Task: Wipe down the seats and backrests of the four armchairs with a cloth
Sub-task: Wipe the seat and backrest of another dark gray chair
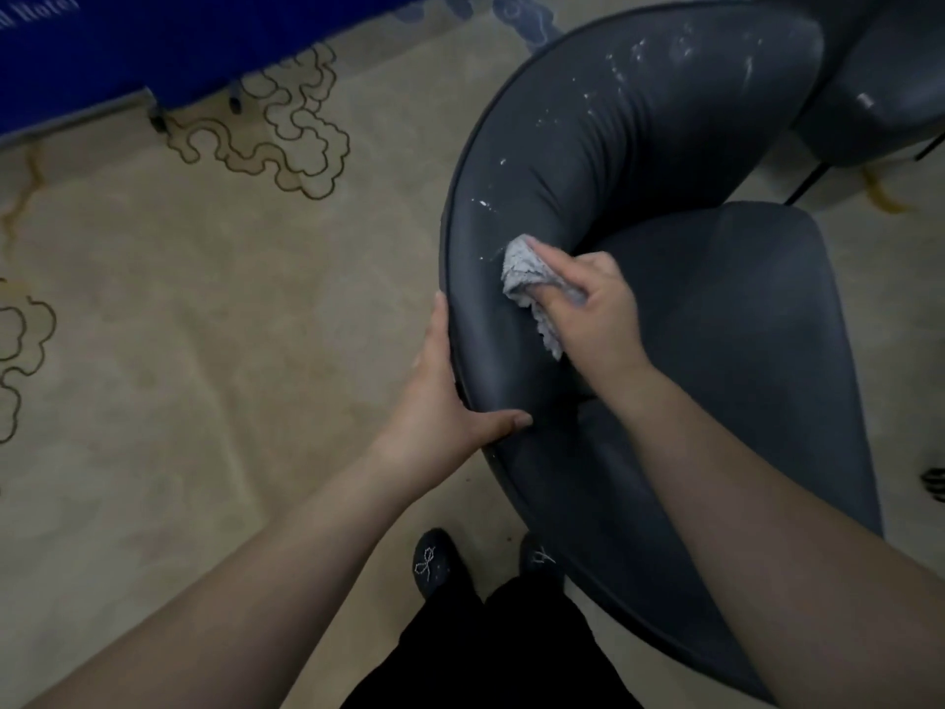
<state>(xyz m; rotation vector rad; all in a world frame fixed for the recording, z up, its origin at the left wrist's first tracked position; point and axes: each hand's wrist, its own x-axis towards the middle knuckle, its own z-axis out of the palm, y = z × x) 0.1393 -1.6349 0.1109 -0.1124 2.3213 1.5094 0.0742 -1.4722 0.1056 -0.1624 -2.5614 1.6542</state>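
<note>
Two hands share this chair (588,145): the left hand (450,396) grips the backrest's outer rim, thumb curled onto the inner face, bracing it, while the right hand (593,309) clutches a bunched grey cloth (521,278) pressed low on the curved backrest, just above the seat (741,324). White specks (dust or crumbs, I cannot tell) dot the backrest higher up, so firm overlapping strokes should climb that way. A second chair (890,84) stands close behind, narrowing reach; patterned carpet (204,299) and a blue cover (153,43) lie left
</note>
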